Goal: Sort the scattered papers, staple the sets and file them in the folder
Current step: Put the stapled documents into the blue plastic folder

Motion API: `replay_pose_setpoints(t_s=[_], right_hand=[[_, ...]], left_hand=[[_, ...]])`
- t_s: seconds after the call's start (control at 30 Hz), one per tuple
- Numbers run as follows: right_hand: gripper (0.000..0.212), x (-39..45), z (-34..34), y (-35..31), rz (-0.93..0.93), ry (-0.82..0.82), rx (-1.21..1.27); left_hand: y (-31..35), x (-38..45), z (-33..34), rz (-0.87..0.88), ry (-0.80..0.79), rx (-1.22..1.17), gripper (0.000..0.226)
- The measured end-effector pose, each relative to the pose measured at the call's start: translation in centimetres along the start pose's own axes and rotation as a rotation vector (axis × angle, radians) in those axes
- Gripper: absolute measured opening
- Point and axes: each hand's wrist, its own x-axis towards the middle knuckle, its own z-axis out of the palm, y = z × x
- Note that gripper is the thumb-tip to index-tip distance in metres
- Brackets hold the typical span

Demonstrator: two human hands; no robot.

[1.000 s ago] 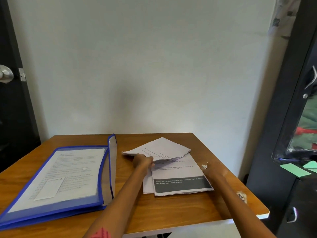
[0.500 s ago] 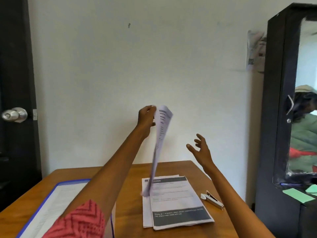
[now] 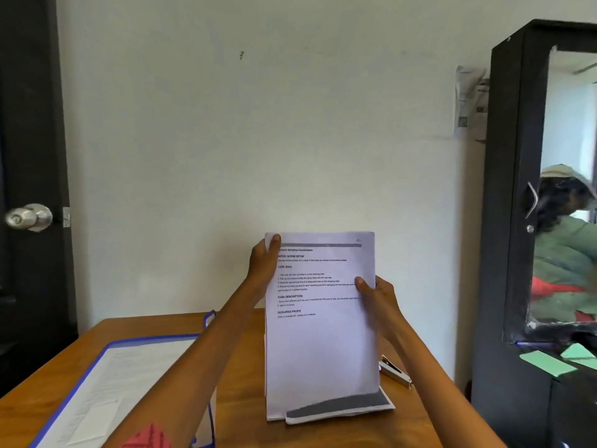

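Note:
A set of printed white pages (image 3: pixel 323 344) stands upright in front of me, text facing me. My left hand (image 3: pixel 263 263) grips its top left corner, thumb on the front. My right hand (image 3: pixel 376 297) holds its right edge at mid height, thumb on the front. Below it, more papers (image 3: pixel 342 409) with a dark grey band lie flat on the wooden table (image 3: pixel 245 367), partly hidden by the held pages. A stapler (image 3: pixel 394 371) lies on the table to the right. The blue-edged folder (image 3: pixel 106 389) lies open at left with a sheet inside.
A dark cabinet (image 3: pixel 517 221) with a glass door stands close on the right, green paper slips (image 3: pixel 549 363) on its ledge. A dark door with a round metal knob (image 3: pixel 29 217) is at the left. A white wall is behind the table.
My left hand turned the raised pages from edge-on to face me. My right hand, which hung open in the air, came in and took hold of the right edge.

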Motion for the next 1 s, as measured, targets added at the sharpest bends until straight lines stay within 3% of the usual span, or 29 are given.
replay_pose_setpoints(t_s=[0.23, 0.33, 0.43, 0.53, 0.63, 0.8, 0.87, 1.0], right_hand=[[0.018, -0.5, 1.5, -0.3, -0.276, 0.082, -0.13], [0.023, -1.3, 1.3, 3.0, -0.253, 0.083, -0.175], [0.004, -3.5, 0.8, 7.7, -0.097, 0.072, -0.191], [0.024, -4.9, 0.5, 10.0, 0.035, 0.042, -0.22], [0.019, -4.0, 0.3, 9.0, 0.064, 0.009, -0.285], [0.024, -2.0, -0.3, 6.6, -0.039, 0.128, -0.583], [0.032, -2.0, -1.1, 7.1, 0.065, 0.146, -0.731], [0.041, -4.7, -2.7, 9.7, 0.372, -0.017, -1.082]], left_hand=[[-0.1, -0.5, 1.1, 0.287, 0.212, -0.002, 0.022], [-2.9, -2.0, 1.2, 0.285, 0.245, 0.004, 0.019], [-8.4, -4.8, 1.4, 0.122, 0.257, -0.007, 0.019], [-11.8, -5.4, 1.2, -0.009, 0.289, 0.025, 0.026], [-11.1, -3.7, 0.9, -0.052, 0.349, 0.051, 0.027], [-11.2, -2.6, 0.9, -0.274, 0.366, 0.059, 0.029], [-12.1, -3.5, 1.0, -0.384, 0.374, 0.06, 0.03], [-15.7, -7.2, 1.0, -0.549, 0.352, 0.074, 0.03]])
